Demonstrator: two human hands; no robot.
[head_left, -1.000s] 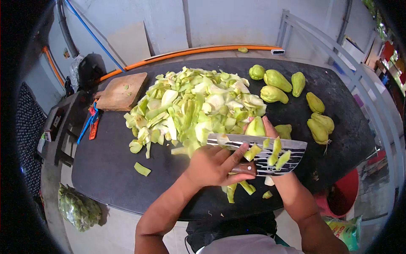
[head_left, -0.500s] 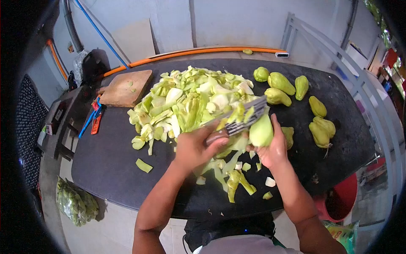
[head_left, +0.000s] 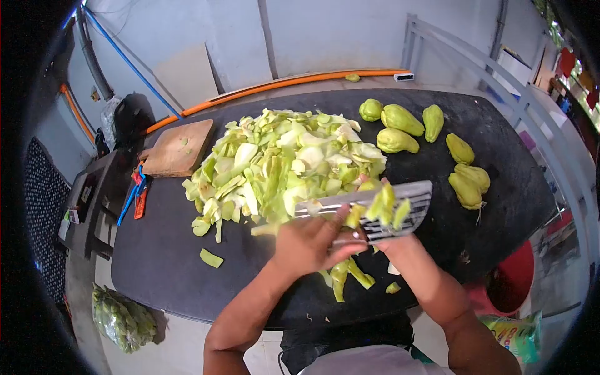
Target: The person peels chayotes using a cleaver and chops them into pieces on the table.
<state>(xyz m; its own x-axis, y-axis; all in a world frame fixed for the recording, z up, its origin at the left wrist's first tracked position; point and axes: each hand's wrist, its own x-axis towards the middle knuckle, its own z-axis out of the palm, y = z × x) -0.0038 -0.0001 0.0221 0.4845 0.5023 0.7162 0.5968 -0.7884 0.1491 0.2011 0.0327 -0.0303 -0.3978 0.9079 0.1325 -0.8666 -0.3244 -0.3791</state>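
Observation:
My left hand [head_left: 309, 247] is closed around the handle of a broad-bladed knife [head_left: 415, 195]. Bits of green peel [head_left: 387, 203] cling to the blade, which shows dark and light stripes. Behind the blade, my right hand [head_left: 406, 250] is partly covered; a fingertip shows above the blade's upper edge. The peeled pale-green chayote in that hand is hidden by the knife now. A large heap of chayote peelings and pieces [head_left: 281, 162] lies just beyond both hands. More peel strips [head_left: 340, 278] and small scraps are on the black table [head_left: 169, 250] beneath them.
Several unpeeled chayotes [head_left: 400, 119] sit at the back right. A wooden cutting board [head_left: 179, 149] lies at the left edge, beside an orange-handled tool [head_left: 141, 203]. A red bucket [head_left: 515, 281] stands below at right, and a filled plastic bag [head_left: 122, 319] is on the floor at left.
My left hand has moved down and right with the knife, whose blade now lies across the right hand and covers the chayote. The view has shifted slightly.

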